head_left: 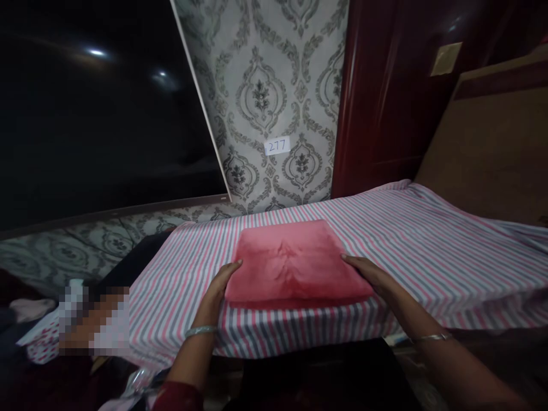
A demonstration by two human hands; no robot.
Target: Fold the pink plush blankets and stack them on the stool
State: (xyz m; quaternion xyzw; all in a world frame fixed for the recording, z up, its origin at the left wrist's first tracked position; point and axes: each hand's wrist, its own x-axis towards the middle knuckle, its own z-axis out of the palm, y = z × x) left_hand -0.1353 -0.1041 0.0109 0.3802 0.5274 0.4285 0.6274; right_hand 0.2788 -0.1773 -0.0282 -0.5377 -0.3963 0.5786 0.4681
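Note:
A pinkish-red plush cushion (295,257), squarish with creases down its middle, lies flat near the front edge of a cloth-covered table. My left hand (222,281) grips its left side, thumb on the upper edge and fingers hidden along the side. On the opposite side, my right hand (371,275) holds the cushion the same way, its thumb at the edge and its other fingers mostly out of sight. Under the cushion spreads a pink, grey and white striped cloth (180,285) that hangs over the table's front.
A large dark television screen (107,114) rises at the back left. Behind the table is patterned wallpaper (261,85) bearing a paper label (277,145) marked 277. A brown board (492,137) leans at the right beside dark red panelling (381,97). Bundled fabrics (43,345) lie at lower left.

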